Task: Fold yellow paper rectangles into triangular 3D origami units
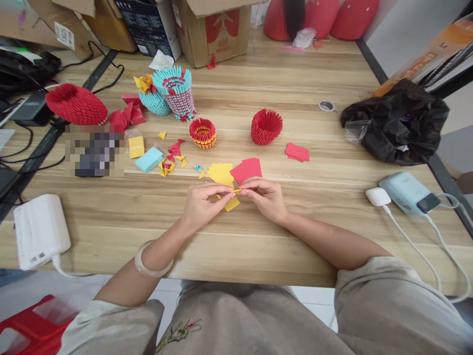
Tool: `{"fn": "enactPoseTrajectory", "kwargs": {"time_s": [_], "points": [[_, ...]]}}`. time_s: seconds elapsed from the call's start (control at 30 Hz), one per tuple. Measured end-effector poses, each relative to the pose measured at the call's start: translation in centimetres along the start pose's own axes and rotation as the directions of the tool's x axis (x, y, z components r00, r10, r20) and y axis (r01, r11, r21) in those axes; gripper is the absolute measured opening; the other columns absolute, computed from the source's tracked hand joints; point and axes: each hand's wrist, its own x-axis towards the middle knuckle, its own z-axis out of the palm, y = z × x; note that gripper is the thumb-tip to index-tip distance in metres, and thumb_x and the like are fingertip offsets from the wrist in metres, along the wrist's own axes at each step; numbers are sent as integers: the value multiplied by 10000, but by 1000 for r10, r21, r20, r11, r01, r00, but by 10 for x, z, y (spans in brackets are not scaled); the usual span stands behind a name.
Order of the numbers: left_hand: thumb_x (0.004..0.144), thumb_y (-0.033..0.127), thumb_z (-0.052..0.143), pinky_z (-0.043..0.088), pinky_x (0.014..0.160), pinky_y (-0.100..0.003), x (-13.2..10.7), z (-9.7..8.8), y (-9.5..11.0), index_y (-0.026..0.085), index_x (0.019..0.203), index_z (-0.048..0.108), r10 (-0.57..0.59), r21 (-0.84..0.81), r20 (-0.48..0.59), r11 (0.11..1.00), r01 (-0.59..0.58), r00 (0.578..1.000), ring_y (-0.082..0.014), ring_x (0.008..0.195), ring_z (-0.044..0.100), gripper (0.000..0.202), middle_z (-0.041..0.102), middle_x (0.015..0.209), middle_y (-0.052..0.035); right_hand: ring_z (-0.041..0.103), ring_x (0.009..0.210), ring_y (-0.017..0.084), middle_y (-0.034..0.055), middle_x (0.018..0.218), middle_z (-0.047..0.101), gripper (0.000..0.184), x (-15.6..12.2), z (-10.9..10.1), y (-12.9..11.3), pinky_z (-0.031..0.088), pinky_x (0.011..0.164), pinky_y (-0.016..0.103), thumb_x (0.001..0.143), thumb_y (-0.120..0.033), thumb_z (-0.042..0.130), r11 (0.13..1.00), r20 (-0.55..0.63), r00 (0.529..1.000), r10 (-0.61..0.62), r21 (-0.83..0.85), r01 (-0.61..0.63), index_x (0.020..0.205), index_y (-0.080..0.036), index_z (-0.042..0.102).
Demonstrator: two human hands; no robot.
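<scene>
Between my fingertips is a small folded piece of yellow paper (236, 191), pinched at its left end by my left hand (202, 204) and at its right end by my right hand (266, 199). Both hands are closed just above the wooden table. Behind them lie yellow paper slips (220, 173) and red paper slips (247, 170). Another yellow slip (232, 204) shows beneath the fingers. Small folded triangles in red and yellow (168, 166) are scattered to the left of my left hand.
Farther back stand a red paper bowl (266, 127), a red-and-yellow bowl (203, 133) and a blue-and-red paper vase (176, 93). A black plastic bag (399, 123) and a light blue power bank (404, 191) are on the right. A white device (41, 231) lies left.
</scene>
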Motion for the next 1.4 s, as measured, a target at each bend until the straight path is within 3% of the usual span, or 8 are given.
{"fn": "enactPoseTrajectory", "kwargs": {"time_s": [0.23, 0.5, 0.73, 0.9, 1.0, 1.1, 1.23, 1.4], "points": [[757, 184, 700, 556, 641, -224, 1, -2, 0, 168, 751, 738, 82, 32, -6, 996, -82, 997, -155, 661, 696, 42, 743, 758, -54, 638, 669, 119, 20, 748, 709, 94, 0, 0, 1, 527, 614, 255, 733, -304, 717, 999, 5, 1000, -31, -37, 31, 736, -211, 708], [777, 184, 678, 552, 643, -224, 2, -3, 1, 173, 764, 740, 94, 28, 27, 995, -95, 995, -150, 666, 693, 64, 744, 764, -53, 639, 651, 104, 11, 716, 704, 64, 1, -1, 1, 527, 604, 234, 737, -265, 716, 993, 10, 995, -99, -64, 100, 728, -204, 699], [780, 167, 669, 535, 662, -229, 2, -4, -2, 166, 764, 721, 91, -35, 33, 995, -90, 995, -148, 692, 685, 55, 739, 766, -54, 655, 681, 121, 24, 751, 720, 132, 2, 0, 0, 543, 624, 252, 695, -319, 743, 1000, -2, 1000, 3, -11, -3, 723, -197, 702], [796, 174, 653, 504, 657, -229, 2, -6, 0, 156, 732, 691, 57, -64, 92, 997, -51, 994, -140, 683, 661, 76, 725, 760, -55, 567, 517, 89, -6, 575, 650, 177, 2, 0, -1, 485, 503, 227, 672, -335, 753, 992, 6, 994, 113, 48, -113, 663, -174, 681], [805, 184, 641, 484, 644, -226, 2, -5, 2, 151, 730, 681, -12, -107, 129, 994, 25, 992, -133, 679, 645, 91, 717, 756, -55, 516, 472, 75, -23, 506, 598, 184, 3, -1, -2, 440, 464, 216, 673, -335, 752, 991, 12, 992, 125, 48, -125, 649, -168, 678], [770, 227, 676, 484, 607, -227, 3, -4, 4, 145, 701, 671, -164, -231, 167, 952, 201, 972, -141, 650, 636, 107, 711, 718, -54, 503, 466, 71, -23, 507, 598, 173, 3, -1, -3, 418, 454, 213, 676, -328, 751, 993, 38, 993, 113, 38, -115, 652, -170, 684], [746, 313, 702, 500, 582, -233, 6, -3, 3, 137, 651, 676, -357, -423, 328, 772, 474, 875, -139, 597, 623, 202, 708, 665, -57, 503, 472, 72, -9, 558, 629, 187, 3, -2, -3, 416, 457, 220, 658, -338, 766, 992, 89, 988, 123, 14, -124, 659, -168, 687], [648, 304, 795, 495, 591, -206, 7, -3, 0, 131, 652, 694, -462, -509, 434, 582, 634, 773, -122, 617, 632, 200, 710, 662, -48, 550, 554, 98, -1, 611, 621, 213, 2, -2, 3, 471, 534, 247, 662, -342, 771, 998, 70, 996, 59, -28, -57, 644, -176, 638]]}}
